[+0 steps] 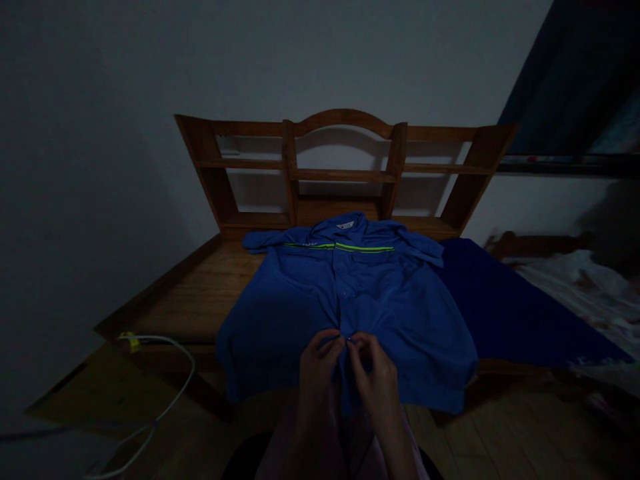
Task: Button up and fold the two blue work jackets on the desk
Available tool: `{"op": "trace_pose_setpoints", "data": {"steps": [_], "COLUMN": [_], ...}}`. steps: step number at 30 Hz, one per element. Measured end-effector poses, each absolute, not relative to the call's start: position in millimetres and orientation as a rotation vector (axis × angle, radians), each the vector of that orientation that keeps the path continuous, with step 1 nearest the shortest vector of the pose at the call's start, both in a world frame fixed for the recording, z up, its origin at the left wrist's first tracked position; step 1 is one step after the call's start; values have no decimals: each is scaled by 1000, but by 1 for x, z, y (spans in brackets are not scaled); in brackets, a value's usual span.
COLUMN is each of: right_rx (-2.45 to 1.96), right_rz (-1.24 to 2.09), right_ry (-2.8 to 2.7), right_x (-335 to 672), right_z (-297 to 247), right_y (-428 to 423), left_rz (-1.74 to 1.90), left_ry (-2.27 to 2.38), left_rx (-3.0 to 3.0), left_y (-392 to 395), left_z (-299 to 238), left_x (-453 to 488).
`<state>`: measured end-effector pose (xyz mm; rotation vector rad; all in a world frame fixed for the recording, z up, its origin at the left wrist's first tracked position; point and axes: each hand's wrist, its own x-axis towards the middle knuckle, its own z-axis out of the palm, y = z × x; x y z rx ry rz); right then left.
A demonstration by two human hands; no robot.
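A blue short-sleeved shirt point(395, 300) lies front up across the desk, collar away from me, with yellow-green stripes over the chest. Its lower part hangs over the desk's near edge. At the front opening, low on the shirt, my left hand point(320, 357) pinches the fabric edge. Close beside it, my right hand point(373, 367) also pinches the placket, fingertips nearly meeting those of the left. A tiny bright spot, perhaps a button, shows between the fingertips. Another button point(344, 293) sits higher on the placket.
The wooden desk point(200, 287) carries a shelf unit point(343, 176) against the wall. Dark blue cloth point(505, 307) covers its right side. A white cable point(187, 373) loops at the left. Rumpled pale bedding point(585, 287) lies at far right. The room is dim.
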<state>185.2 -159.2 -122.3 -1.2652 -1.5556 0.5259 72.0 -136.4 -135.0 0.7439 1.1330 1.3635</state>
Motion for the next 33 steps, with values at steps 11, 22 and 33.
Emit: {"op": "trace_pose_setpoints", "data": {"steps": [11, 22, 33], "right_rx": [-1258, -1270, -1236], "right_rz": [568, 532, 398], "right_ry": [-1484, -1408, -1561], "right_x": [185, 187, 193], "right_z": [-119, -127, -125], "right_y": [-159, -160, -158], "left_rz": [1485, 1522, 1557], "left_ry": [1232, 1362, 1224], "left_rx": [915, 1123, 1128], "left_y": [-144, -147, -149], "left_z": [-119, -121, -133], "left_x": [76, 81, 93]}}
